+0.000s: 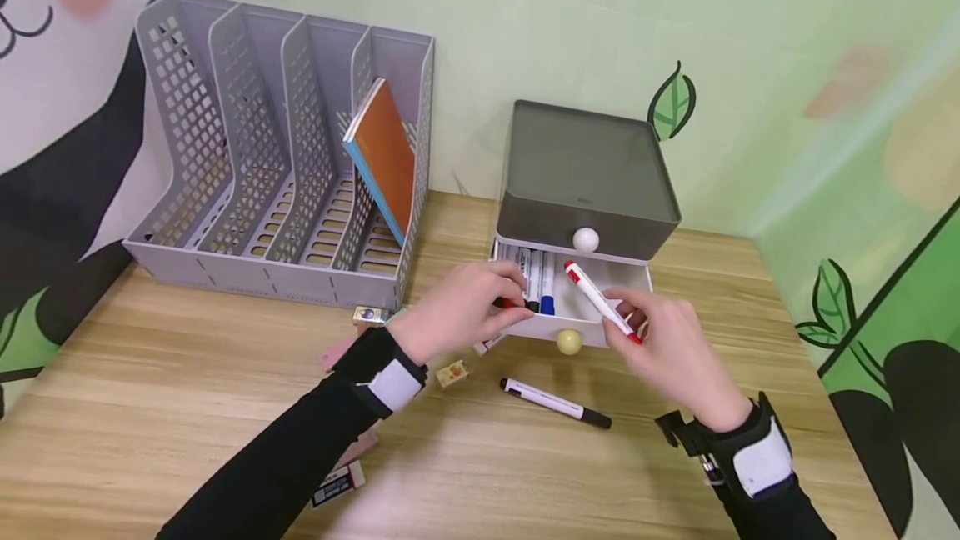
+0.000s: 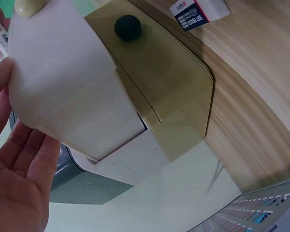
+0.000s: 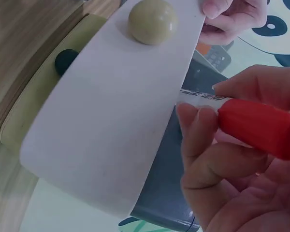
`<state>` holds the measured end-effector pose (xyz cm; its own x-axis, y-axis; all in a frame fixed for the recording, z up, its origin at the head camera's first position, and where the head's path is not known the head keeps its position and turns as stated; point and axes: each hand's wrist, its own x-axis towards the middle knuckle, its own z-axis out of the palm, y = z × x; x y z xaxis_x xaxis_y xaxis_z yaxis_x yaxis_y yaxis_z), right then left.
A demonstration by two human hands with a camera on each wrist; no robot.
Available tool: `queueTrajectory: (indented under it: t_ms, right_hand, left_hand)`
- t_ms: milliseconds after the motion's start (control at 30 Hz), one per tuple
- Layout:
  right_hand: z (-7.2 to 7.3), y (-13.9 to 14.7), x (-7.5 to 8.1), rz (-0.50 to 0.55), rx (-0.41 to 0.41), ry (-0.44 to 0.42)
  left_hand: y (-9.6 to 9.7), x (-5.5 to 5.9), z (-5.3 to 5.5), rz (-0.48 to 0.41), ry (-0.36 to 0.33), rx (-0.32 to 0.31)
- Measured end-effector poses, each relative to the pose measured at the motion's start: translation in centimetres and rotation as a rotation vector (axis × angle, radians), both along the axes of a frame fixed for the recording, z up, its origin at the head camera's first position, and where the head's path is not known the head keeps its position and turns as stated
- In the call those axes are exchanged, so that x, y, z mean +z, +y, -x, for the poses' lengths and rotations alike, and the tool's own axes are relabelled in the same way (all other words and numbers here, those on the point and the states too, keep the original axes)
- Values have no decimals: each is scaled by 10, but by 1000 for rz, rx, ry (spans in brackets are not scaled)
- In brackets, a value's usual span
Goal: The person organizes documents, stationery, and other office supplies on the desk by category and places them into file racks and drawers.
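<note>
- The right hand [image 1: 671, 348] pinches a red-and-white marker [image 1: 598, 298] between thumb and fingers, its far end pointing over the open drawer [image 1: 551, 326], seemingly so it can lie lengthwise.
- The left hand [image 1: 468, 302] touches the drawer's front edge, perhaps steadying it or tidying the contents; whether its fingers clamp anything cannot be told.
- Other markers [image 1: 534, 277] lie side by side inside, probably to save room.
- A black-capped marker [image 1: 555, 402] lies on the table [image 1: 660, 482] before the drawer, apparently within easy reach.
- The held marker has a slim white barrel with dark print, red at both ends, and slants above the drawer.
</note>
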<state>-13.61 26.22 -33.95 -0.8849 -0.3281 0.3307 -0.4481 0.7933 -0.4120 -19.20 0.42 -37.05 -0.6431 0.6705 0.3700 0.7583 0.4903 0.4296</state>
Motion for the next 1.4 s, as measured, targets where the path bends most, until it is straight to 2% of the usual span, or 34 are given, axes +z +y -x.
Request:
queueTrajectory:
  t_ms: [167, 300, 533, 700, 967, 1200, 1400]
  right_hand:
    - [7, -2, 6, -35, -22, -51]
    - [15, -4, 7, -43, -43, -59]
    - [28, -9, 0, -53, -96, -94]
    - [37, -13, -7, -52, -99, -136]
    - [47, -15, -17, -29, -88, -165]
    - [49, -19, -20, -2, -68, -157]
    - [48, -22, -17, 14, 17, -264]
  left_hand:
    - [0, 1, 2, -2, -1, -7]
    - [0, 1, 1, 3, -7, 4]
    - [1, 2, 0, 22, -5, 10]
    - [0, 3, -1, 23, -15, 18]
    - [1, 1, 0, 14, -1, 19]
    - [1, 1, 0, 20, -9, 21]
    - [1, 3, -1, 30, -31, 27]
